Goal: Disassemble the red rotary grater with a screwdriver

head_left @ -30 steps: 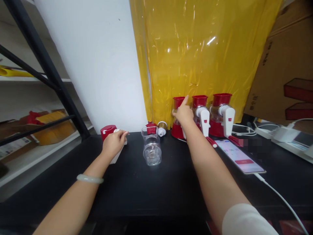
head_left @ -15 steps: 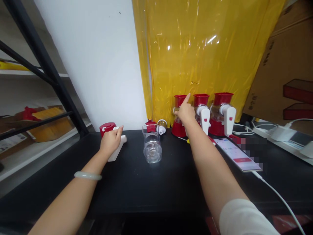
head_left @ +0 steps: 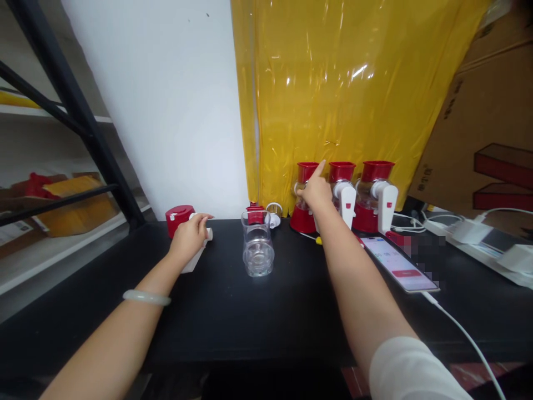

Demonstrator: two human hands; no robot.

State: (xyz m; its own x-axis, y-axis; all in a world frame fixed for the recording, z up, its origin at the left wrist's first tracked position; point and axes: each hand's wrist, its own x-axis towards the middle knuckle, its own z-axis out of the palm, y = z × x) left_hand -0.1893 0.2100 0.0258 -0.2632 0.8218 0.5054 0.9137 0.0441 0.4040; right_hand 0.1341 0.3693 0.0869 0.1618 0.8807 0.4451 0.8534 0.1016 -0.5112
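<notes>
Three red-and-white rotary graters stand in a row at the back right. My right hand (head_left: 317,193) is on the leftmost rotary grater (head_left: 303,219), its index finger stretched up beside the red hopper and the other fingers curled, partly hidden. At the left, my left hand (head_left: 188,240) is closed over a white crank handle (head_left: 194,261), thumb and fingers together; its grip is partly hidden. Just behind that hand sits a round red part (head_left: 177,216). Between my hands, a clear plastic grater body (head_left: 258,250) stands upright on the black table (head_left: 250,322).
Behind the clear body lie a small red part (head_left: 254,210) and a perforated metal grater drum (head_left: 274,212). A phone (head_left: 400,265) with a charging cable lies at the right, near a power strip (head_left: 478,239). Shelves (head_left: 75,228) stand left; a cardboard box (head_left: 487,128) leans right.
My left thumb and fingers have drawn together over the white handle. My right hand stays at the leftmost grater. The view has shifted slightly.
</notes>
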